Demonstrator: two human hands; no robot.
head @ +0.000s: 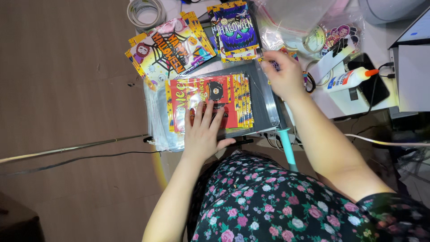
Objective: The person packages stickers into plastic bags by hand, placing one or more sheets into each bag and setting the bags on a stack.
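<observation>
I am pressing my left hand [204,130] flat, fingers spread, on a stack of red and yellow printed bags [210,101] inside a clear plastic sleeve [264,96] — it is lying on the counter [380,40] right under my palm. My right hand [282,74] is reaching to the sleeve's far corner, fingers curling together — whether they are pinching anything, I cannot tell. A white glue bottle [349,79] is lying just right of that hand, and two fanned piles of bags are sitting beyond my left hand.

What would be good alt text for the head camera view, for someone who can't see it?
Seen from above, a person's left hand lies flat on a stack of red holiday-themed bags in clear wrap, while the right hand touches its far corner. More colourful bags and a glue bottle lie nearby.
</observation>
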